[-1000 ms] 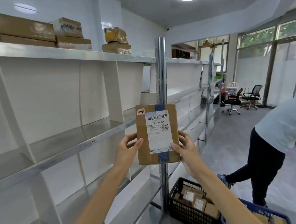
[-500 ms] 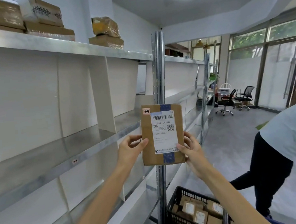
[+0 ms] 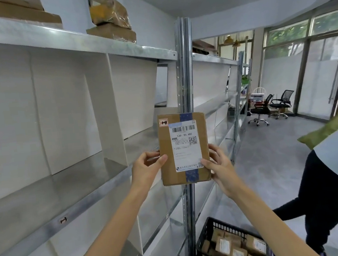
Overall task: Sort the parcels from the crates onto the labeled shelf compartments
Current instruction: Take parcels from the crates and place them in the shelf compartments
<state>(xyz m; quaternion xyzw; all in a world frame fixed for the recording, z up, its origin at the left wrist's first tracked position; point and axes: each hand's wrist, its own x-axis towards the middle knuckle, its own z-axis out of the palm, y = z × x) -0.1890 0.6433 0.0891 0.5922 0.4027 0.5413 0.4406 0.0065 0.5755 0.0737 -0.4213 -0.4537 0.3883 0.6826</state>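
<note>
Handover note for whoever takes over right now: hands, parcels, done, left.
Hands: left-hand grip and right-hand grip pinch the parcel by its side edges. It is upright in the air in front of the shelf post, label toward the camera.
Things: black crate on the floor holds more parcels; boxes sit on the top shelf.
Done: one parcel in hand, not yet shelved.
Left: match its corner sticker to a shelf-edge tag, place it, then work through the crate.

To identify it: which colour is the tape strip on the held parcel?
Blue tape, head view.
</note>
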